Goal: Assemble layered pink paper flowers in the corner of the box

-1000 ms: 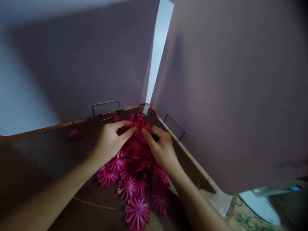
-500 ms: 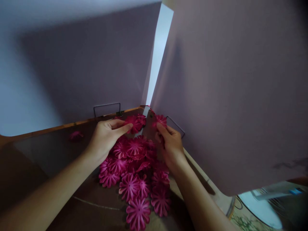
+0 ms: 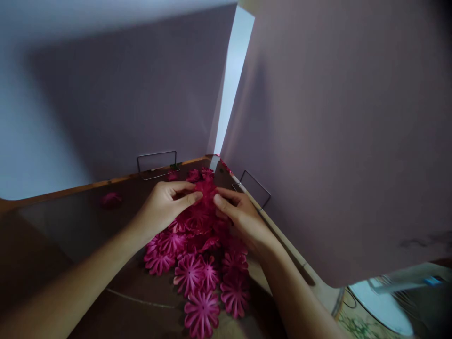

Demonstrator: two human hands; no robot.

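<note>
My left hand (image 3: 164,205) pinches a pink artificial flower petal piece (image 3: 205,192) between thumb and fingers. My right hand (image 3: 243,214) grips the right side of the same cluster, its thumb at the edge. Whether the cluster is one piece or two laid together cannot be made out. Right below both hands spreads a heap of pink flower pieces (image 3: 190,273), with many narrow petals and small centre holes. A few more pink flowers (image 3: 206,173) lie just beyond my fingers. One loose flower (image 3: 111,199) rests off to the left.
Two tall grey panels (image 3: 141,103) (image 3: 346,141) stand up behind the dark tabletop (image 3: 130,320), with a bright gap between them. Thin wire brackets (image 3: 157,154) (image 3: 256,188) sit at their bases. A white round object (image 3: 381,306) lies low at the right.
My right hand has moved left and slightly down with its flower, meeting my left hand. The two held flowers, apart before, now overlap. My left hand has shifted slightly right.
</note>
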